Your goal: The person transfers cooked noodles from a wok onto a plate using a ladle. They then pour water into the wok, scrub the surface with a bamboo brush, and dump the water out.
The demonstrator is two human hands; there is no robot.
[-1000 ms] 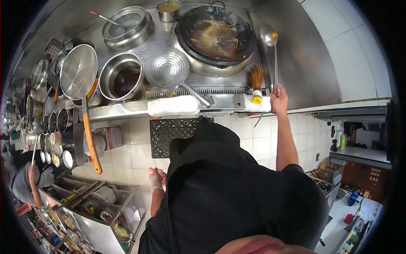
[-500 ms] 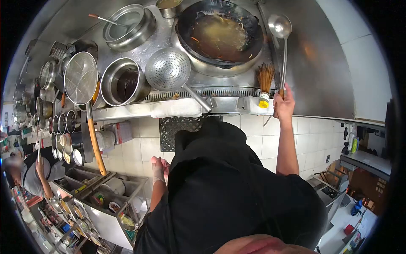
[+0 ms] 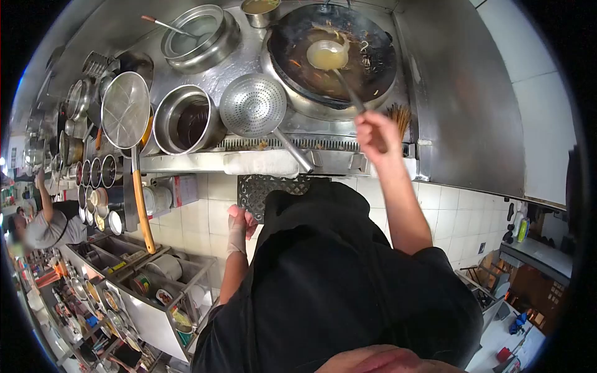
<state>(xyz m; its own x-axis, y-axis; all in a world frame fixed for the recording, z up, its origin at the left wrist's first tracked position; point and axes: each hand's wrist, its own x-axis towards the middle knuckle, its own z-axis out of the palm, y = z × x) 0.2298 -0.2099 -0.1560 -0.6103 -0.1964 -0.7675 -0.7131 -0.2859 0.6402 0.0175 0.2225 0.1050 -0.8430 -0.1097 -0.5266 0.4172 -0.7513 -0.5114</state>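
My right hand (image 3: 378,137) is closed round the handle of a metal ladle (image 3: 327,56). The ladle's bowl holds yellowish liquid and sits down in the dark wok (image 3: 292,78), among brown broth and thin strips of food. Steam rises from the wok. At my side, away from the stove, hangs my left hand (image 3: 242,221); its fingers look loosely apart, with nothing visible in them. A light wrap covers that wrist. Partly behind my right forearm stands a bamboo wok brush (image 3: 400,118).
Left of the wok lie a perforated skimmer (image 3: 253,104) and a pot of dark liquid (image 3: 180,121). A lidded pot (image 3: 200,37) stands behind them. A mesh strainer (image 3: 125,110) juts out over the stove edge. Another person (image 3: 53,224) works at far left.
My right hand has swung the ladle left from beside the wok into the broth, where its bowl now holds liquid. My left hand stays low at my side.
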